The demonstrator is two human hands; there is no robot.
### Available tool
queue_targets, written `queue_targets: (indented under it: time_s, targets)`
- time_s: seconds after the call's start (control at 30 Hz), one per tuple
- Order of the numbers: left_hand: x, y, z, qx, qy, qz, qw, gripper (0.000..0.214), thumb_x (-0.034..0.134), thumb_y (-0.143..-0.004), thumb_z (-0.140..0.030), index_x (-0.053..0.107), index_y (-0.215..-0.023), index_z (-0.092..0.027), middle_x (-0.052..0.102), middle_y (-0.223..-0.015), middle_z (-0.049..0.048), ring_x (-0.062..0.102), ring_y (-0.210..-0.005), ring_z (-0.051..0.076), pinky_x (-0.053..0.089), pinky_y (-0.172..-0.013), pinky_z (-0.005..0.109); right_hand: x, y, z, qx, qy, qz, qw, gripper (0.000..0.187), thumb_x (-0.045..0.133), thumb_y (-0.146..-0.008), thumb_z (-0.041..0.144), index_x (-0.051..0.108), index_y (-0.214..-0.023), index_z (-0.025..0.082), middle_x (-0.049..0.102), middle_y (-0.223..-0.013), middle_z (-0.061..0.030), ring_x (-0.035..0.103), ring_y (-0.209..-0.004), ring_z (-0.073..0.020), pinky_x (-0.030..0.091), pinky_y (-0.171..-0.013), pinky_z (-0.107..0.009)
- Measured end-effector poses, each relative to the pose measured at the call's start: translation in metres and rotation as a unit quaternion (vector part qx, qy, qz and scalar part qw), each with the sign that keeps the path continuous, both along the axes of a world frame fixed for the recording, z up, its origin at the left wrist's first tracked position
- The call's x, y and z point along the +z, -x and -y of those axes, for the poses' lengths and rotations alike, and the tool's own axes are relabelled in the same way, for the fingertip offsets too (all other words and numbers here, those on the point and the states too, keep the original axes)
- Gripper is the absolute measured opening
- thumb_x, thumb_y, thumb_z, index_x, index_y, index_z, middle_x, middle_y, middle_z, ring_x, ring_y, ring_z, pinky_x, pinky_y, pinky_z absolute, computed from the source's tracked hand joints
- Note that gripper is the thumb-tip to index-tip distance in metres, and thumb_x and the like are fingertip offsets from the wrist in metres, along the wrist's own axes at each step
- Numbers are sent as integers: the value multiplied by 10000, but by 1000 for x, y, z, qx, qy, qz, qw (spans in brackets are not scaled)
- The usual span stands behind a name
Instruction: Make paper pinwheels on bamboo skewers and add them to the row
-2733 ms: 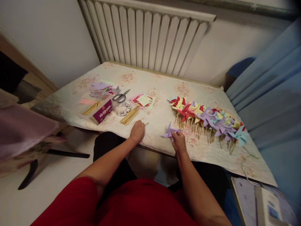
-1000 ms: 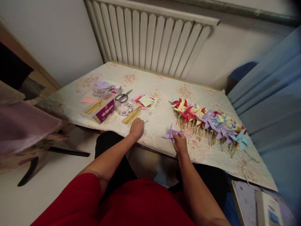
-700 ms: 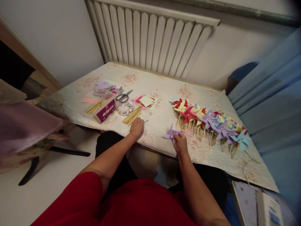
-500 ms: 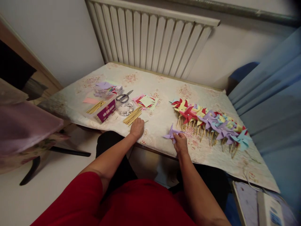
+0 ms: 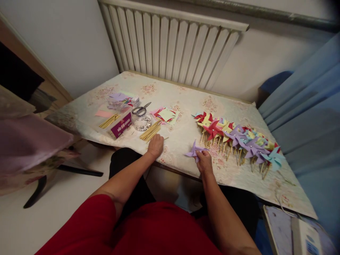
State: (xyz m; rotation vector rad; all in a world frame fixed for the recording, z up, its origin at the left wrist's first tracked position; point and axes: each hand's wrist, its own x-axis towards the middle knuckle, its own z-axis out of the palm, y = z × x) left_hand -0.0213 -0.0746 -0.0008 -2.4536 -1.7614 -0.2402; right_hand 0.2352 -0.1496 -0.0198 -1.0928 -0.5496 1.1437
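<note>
My right hand (image 5: pixel 204 161) is closed on a purple paper pinwheel (image 5: pixel 196 150), its blades spread out beyond the fingers near the table's front edge. To the left, my left hand (image 5: pixel 156 145) is closed around a thin wooden stick (image 5: pixel 166 138), whose tip pokes out to the right of the knuckles. Its fingertips are mostly hidden. Just behind that hand lies a bundle of wooden sticks (image 5: pixel 150 131). A clear round dish of silvery pins (image 5: pixel 143 123) sits beside the bundle. A stack of coloured paper squares (image 5: pixel 165 115) lies farther back.
Rows of finished pinwheels (image 5: pixel 236 136) on sticks cover the right side of the table (image 5: pixel 183 102). Scissors (image 5: pixel 141 109), a purple-fronted box (image 5: pixel 121 125) and more sticks (image 5: pixel 109 121) lie at left. A radiator (image 5: pixel 170 46) stands behind; a blue curtain (image 5: pixel 305 106) hangs at right.
Both hands keep almost the same place and hold. The whole view has shifted very slightly.
</note>
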Motion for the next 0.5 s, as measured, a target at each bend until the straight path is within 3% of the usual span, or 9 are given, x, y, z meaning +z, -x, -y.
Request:
queue_targets:
  time_s: [0.5]
  targets:
    - [-1, -4, -5, 9, 5, 27, 1000, 286, 349, -931, -73, 620, -1023, -74, 579, -1093, 194, 538, -1043, 273, 433, -908, 400, -2, 0, -1, 4, -3, -15, 1000, 318, 858, -548, 281, 631, -760, 217, 683, -738, 52, 626, -657, -116, 541, -641, -247]
